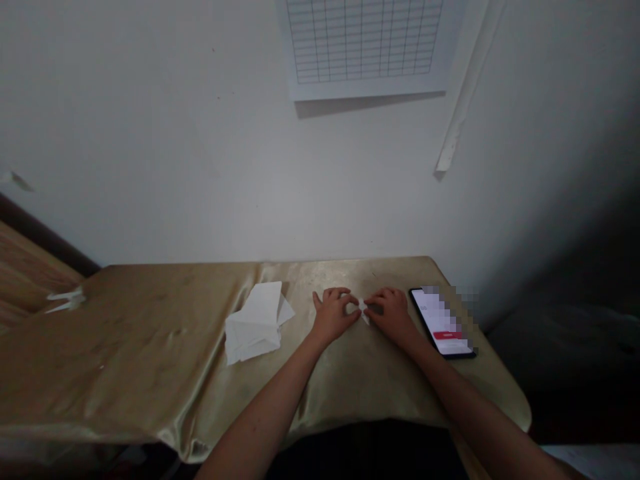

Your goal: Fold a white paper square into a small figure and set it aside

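White scrap of paper (pixel 363 311) sits on the table, pinched between both hands near the far edge, right of centre. Left hand (pixel 333 315) lies palm down on the tan glossy tablecloth (pixel 150 347), fingers curled, fingertips (pixel 350 308) pressing the left edge of the scrap. Right hand (pixel 391 313) mirrors it, palm down, fingers bent, tips on the right edge of the same scrap. Both hands are closed down onto the paper rather than wrapped around it; most of the piece is hidden under the fingers, so its shape is hard to tell, only a small white point shows between the two hands. Both forearms come in from the near edge, converging on the scrap. Stack of white paper sheets (pixel 255 321) lies just left of the left hand, not touching it, loosely fanned, corners misaligned. Phone (pixel 443 323) lies flat just right of the right hand, screen lit, red band near its near end, part of the display blurred. Cloth is wrinkled and hangs over the near edge. Small white crumpled bit (pixel 67 300) at the far left edge of the table, well apart from the hands. Gridded chart (pixel 365 43) hangs on the white wall above.
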`<state>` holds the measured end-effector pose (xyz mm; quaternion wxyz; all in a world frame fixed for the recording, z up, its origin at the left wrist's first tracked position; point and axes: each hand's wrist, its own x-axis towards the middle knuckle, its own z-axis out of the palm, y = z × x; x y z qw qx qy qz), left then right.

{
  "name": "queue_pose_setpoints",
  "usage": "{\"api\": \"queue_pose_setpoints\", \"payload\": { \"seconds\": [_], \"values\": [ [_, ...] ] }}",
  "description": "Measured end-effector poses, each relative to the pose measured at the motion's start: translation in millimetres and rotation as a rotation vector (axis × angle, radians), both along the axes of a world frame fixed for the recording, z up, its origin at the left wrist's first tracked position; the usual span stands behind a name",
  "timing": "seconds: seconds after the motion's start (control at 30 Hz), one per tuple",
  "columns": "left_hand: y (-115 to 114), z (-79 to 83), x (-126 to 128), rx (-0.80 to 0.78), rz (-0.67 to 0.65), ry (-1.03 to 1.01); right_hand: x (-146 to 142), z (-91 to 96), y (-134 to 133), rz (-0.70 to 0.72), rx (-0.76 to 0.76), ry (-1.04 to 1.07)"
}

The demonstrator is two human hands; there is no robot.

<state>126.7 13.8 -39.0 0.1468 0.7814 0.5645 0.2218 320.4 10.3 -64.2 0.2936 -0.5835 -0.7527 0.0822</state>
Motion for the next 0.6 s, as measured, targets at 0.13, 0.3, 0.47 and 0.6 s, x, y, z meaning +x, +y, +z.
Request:
{"api": "queue_pose_setpoints", "payload": {
  "seconds": [0.13, 0.3, 0.47, 0.6],
  "values": [
    [0.6, -1.4, 1.7, -0.005, -0.002, -0.014, 2.4, -3.5, 3.4, 0.001, 0.015, 0.017],
    [2.0, -2.7, 2.5, -0.015, -0.009, -0.022, 2.6, -3.1, 3.6, -0.009, 0.003, 0.006],
    [3.4, -3.5, 2.7, -0.024, -0.018, -0.042, 3.2, -5.1, 3.7, 0.002, 0.020, 0.021],
    [3.6, -3.7, 2.7, -0.015, -0.024, -0.064, 4.4, -4.7, 4.1, 0.019, 0.029, 0.014]
  ]
}}
